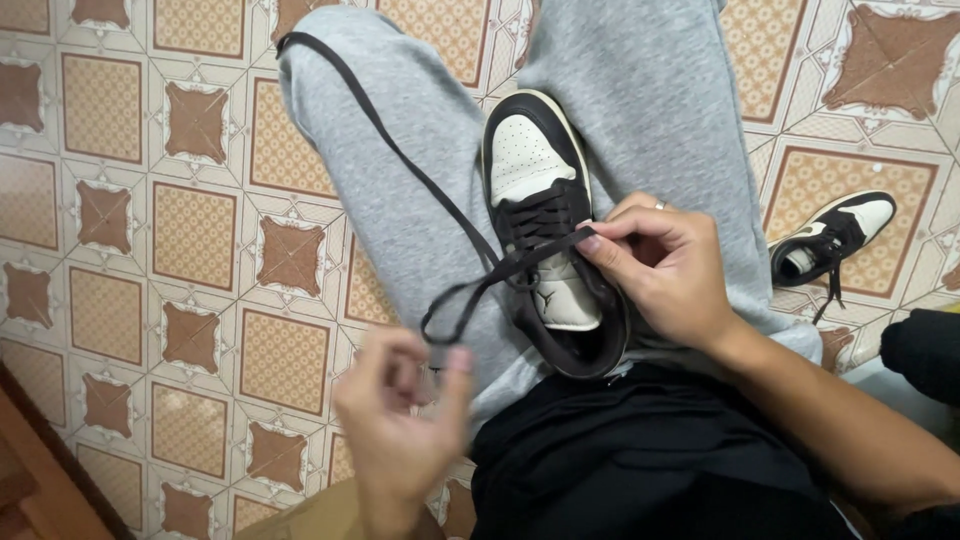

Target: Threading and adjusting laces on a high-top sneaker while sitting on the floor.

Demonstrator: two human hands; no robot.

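The right hand reaches in from the lower right on a bare forearm, palm turned down, thumb and forefinger pinched together, a ring on one finger. The left hand sits lower and nearer the camera (blurred), fingers curled upward, thumb and fingertips closing in a loose pinch.

patterned orange-and-brown tiled floor, wooden edge at corner

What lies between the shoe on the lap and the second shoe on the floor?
In the head view, the right hand and a grey trouser leg lie between the shoe and second shoe.
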